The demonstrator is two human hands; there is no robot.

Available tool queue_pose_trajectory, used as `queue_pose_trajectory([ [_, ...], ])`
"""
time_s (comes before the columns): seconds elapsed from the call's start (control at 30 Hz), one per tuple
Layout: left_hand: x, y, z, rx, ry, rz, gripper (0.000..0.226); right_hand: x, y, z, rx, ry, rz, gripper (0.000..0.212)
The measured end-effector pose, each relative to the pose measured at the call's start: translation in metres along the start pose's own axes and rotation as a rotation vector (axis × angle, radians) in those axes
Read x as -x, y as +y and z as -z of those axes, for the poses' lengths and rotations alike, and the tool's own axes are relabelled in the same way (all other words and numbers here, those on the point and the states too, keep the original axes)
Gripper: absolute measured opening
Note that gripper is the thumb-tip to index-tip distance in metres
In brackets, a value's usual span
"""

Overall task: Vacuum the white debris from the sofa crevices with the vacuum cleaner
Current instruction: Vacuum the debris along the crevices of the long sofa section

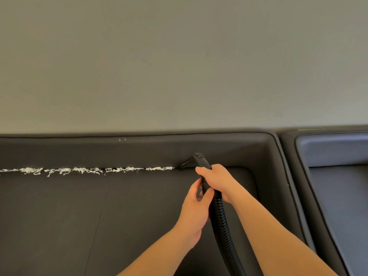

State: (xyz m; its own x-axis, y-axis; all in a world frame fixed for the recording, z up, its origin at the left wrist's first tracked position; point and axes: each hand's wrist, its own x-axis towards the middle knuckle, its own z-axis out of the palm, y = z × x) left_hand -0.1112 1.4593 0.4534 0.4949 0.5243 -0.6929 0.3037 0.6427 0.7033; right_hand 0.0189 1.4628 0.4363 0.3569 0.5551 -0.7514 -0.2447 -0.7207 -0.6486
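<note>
A line of white shredded debris [85,170] lies along the crevice between seat and backrest of a dark sofa [79,216], running from the left edge to about the middle. The black vacuum nozzle [186,163] points into the crevice just right of the debris line's end. My right hand [216,179] grips the black vacuum handle [201,161] from above. My left hand [196,204] holds the handle's lower end where the ribbed black hose [221,222] begins, thumb and fingers curled round it. The hose runs down toward the bottom edge.
The sofa's right armrest [278,166] rises close to my right hand. A second grey seat [338,186] stands beyond it on the right. A plain beige wall [179,62] fills the upper half. Two tiny white flecks [122,139] sit on the backrest top.
</note>
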Motion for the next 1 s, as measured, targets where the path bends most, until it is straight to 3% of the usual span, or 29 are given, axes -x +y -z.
queue_pose_trajectory([
  [1.0,-0.010,0.003,0.023,-0.025,0.049,0.000,0.046,-0.015,-0.006,-0.029,-0.065,-0.013,-0.017,0.032],
])
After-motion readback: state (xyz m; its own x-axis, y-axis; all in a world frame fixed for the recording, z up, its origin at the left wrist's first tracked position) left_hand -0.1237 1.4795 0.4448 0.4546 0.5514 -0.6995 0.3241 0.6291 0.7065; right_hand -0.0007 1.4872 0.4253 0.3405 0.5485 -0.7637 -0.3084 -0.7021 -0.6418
